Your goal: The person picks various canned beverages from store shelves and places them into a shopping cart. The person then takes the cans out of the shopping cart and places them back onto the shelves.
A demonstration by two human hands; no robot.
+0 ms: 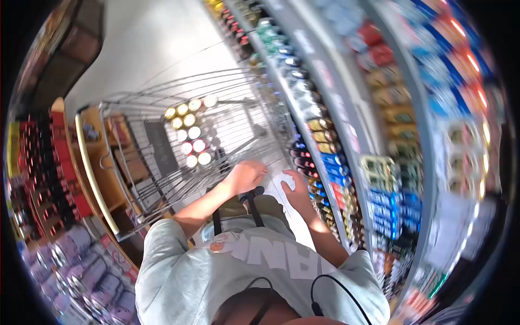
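My left hand (249,176) is in front of my body, just beside the near side of a wire shopping cart (157,184); its fingers are curled and I cannot make out anything in them. To its right, my right hand (295,189) hangs empty with thumb and fingers apart, near the shelf side. Several cans (189,120) with pale, yellow and pink tops lie grouped inside the cart. The cart's long pale handle (92,168) is on the left. A dark strap (252,208) runs down my front between the hands.
Tall shelves (346,108) packed with cans and bottles line the right side. Wooden stands (100,179) and red-and-black bottle racks (46,168) are at the left, with stacked packs (89,268) below them. Pale floor (146,38) stretches beyond the cart.
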